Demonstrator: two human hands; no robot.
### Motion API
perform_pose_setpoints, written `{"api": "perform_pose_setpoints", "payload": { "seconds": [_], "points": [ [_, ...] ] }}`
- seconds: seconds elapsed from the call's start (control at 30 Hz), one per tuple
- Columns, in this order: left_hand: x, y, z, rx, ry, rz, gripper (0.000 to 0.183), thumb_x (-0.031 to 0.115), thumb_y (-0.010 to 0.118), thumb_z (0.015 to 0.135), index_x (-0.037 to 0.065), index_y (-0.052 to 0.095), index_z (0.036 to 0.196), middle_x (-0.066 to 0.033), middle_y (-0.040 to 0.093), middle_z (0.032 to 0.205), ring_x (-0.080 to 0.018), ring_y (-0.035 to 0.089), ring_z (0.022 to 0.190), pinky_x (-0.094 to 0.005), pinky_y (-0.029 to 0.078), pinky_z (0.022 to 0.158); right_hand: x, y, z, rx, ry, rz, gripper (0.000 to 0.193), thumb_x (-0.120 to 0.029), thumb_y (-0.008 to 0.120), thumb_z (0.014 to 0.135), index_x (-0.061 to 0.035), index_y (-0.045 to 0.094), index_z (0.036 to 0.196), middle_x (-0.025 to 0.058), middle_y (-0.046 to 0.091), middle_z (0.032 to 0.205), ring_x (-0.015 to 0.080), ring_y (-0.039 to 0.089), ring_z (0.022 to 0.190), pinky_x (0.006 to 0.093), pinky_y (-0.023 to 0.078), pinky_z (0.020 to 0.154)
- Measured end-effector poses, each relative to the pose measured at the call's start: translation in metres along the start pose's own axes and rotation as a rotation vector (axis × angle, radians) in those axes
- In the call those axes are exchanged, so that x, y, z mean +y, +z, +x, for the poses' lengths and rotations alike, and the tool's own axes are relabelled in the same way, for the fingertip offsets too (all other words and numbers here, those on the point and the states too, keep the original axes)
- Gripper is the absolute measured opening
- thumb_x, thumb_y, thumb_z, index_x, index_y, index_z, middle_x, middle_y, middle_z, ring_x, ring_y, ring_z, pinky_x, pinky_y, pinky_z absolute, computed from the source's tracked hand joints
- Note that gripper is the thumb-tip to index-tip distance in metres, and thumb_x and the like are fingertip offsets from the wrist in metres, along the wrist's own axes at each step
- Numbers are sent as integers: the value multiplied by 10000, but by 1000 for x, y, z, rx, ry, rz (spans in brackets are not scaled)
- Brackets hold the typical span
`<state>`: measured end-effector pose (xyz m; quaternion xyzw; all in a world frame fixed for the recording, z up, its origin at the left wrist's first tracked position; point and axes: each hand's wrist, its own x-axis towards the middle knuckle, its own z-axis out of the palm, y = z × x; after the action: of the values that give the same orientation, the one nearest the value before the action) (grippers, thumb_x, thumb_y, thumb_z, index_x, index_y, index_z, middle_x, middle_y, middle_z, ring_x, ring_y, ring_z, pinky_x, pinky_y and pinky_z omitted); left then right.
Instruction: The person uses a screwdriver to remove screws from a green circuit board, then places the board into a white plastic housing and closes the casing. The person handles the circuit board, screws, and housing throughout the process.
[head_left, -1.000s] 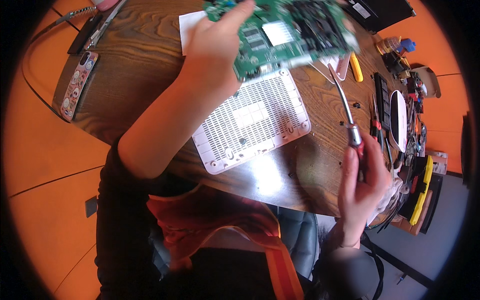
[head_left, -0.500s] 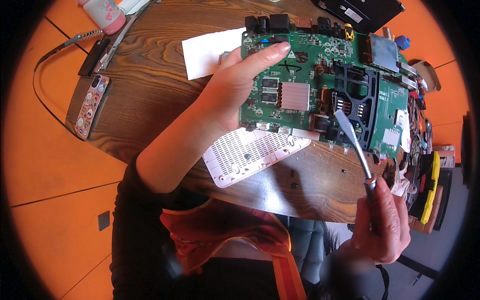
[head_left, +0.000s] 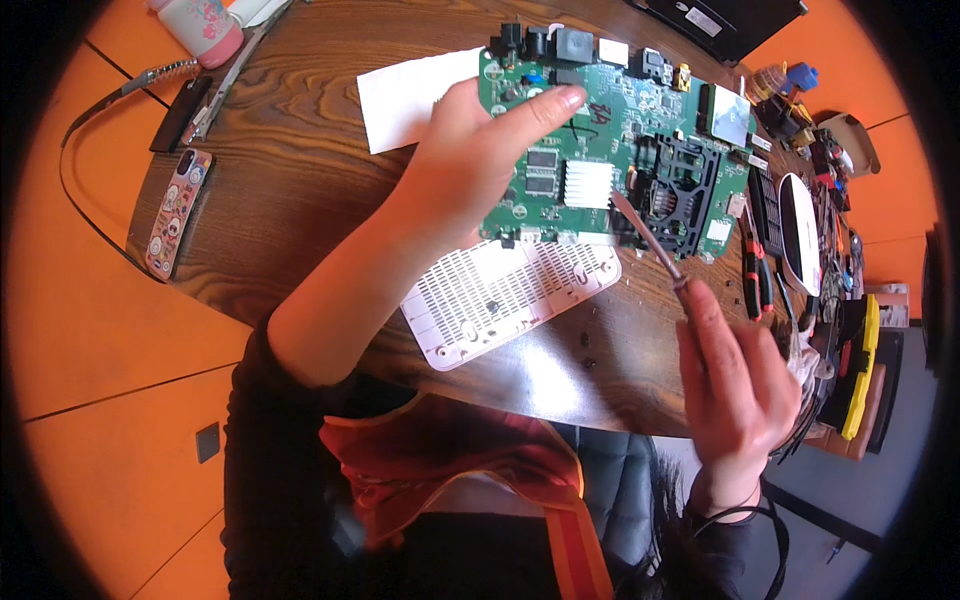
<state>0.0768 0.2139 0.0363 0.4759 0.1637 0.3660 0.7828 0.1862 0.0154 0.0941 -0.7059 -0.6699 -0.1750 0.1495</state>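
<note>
My left hand point(head_left: 480, 150) grips the left side of a green circuit board point(head_left: 610, 130), its thumb lying across the top face. The board is held up above the table, with black connectors along its far edge. A white finned heatsink point(head_left: 589, 185) sits near its middle, beside a black card-slot frame point(head_left: 682, 195). In my right hand point(head_left: 735, 375) is a flat-bladed screwdriver point(head_left: 652, 238), its tip at the right edge of the heatsink. Whether the tip touches cannot be told. Below the board a white vented cover point(head_left: 500, 310) lies on the table, partly hidden.
A white paper point(head_left: 400, 100) lies behind my left hand on the wooden table point(head_left: 290, 170). A phone point(head_left: 180, 212) and a pink-white bottle point(head_left: 203, 32) are at the left. Red-black pliers point(head_left: 757, 275), a white device point(head_left: 798, 230) and clutter crowd the right side.
The board has tilted, and its right side has shifted left, uncovering the pliers and white device. My right hand has moved the screwdriver tip leftward from the card slot to the heatsink.
</note>
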Motion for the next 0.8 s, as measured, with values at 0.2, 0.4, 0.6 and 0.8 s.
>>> {"api": "perform_pose_setpoints", "payload": {
  "seconds": [0.2, 0.4, 0.6, 0.8],
  "points": [
    [-3, -3, 3, 42, 29, 89, 229, 209, 580, 836, -2, 581, 926, -74, 640, 796, -90, 607, 613, -208, 473, 489, 34, 12, 12, -104, 17, 305, 382, 40, 668, 683, -4, 613, 1059, 91, 620, 734, 146, 579, 614, 232, 447, 551],
    [-4, -4, 5, 43, 85, -11, 201, 174, 581, 836, -10, 584, 918, -85, 640, 801, -107, 614, 635, -233, 501, 530, 42, 31, 6, -199, 529, 1072, 315, -84, 641, 785, 17, 591, 1080, 32, 606, 677, 74, 531, 556, 191, 394, 471],
    [-5, -3, 5, 11, 92, -46, 203, 158, 578, 840, -17, 574, 944, -85, 639, 820, -115, 621, 670, -249, 517, 565, 38, 46, 0, -296, 816, 1754, 331, -162, 542, 873, 12, 518, 1153, -15, 417, 576, 33, 312, 418, 161, 195, 345],
    [-8, -7, 8, 131, 61, -75, 212, 151, 525, 866, -13, 536, 1001, -111, 626, 893, -160, 641, 737, -279, 546, 611, 17, 25, -1, -29, 394, 545, 310, -18, 644, 759, 14, 593, 1063, 54, 616, 731, 103, 570, 593, 208, 444, 511]
  ]
}}
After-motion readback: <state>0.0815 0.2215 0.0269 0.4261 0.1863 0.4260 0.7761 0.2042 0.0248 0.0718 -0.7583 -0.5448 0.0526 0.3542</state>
